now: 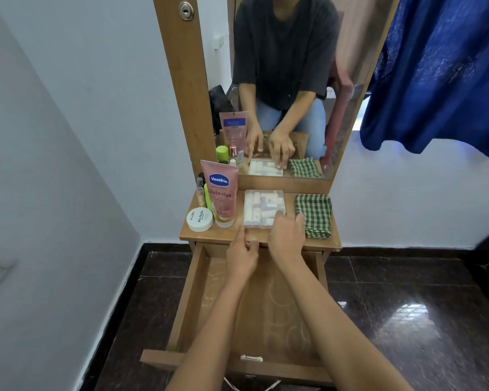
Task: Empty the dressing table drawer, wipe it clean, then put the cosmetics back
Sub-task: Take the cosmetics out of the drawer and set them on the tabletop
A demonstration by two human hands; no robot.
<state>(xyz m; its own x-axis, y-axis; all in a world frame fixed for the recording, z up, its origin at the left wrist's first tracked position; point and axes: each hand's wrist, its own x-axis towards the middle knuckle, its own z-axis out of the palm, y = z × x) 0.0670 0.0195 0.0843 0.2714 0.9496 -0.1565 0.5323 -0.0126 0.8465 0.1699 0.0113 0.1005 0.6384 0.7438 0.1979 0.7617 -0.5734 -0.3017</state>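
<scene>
Drawer (259, 314) is pulled fully out below the surface (206, 235). Nothing is in it. Base shows pale ring marks and smears, so step 1 (empty) looks done and step 2 (wipe) looks not done, or at best unfinished.

Cosmetics are all up on the surface:
- clear box (261, 206) of small tubes, centre, flat
- pink Vaseline tube (220, 193) upright, left of the box
- white nail polish jar (199, 219) in front of the tube, touching or just beside it
- green bottle (208, 197) and a small vial (200, 194) tucked behind the tube's left side

Checked cloth (315, 214) sits folded just right of the box. It looks unused, which fits the wipe still being pending.

Hands: right hand (287, 235) lies over the box's near-right corner, fingers (280, 215) together and fairly flat on the lid, no pinch visible; one finger lies close to the cloth's edge. Left hand (242, 256) is at the surface's front edge by the box's near-left corner, one finger stretched toward the box, the rest curled. Can't tell if it grips anything.

My read: about a third through. The box is likely the last item being settled. Left to do: take the cloth, wipe the drawer base and walls, then return box, tube, jar, bottle and vial.

Mirror (294, 80) behind the surface repeats the same layout.
</scene>
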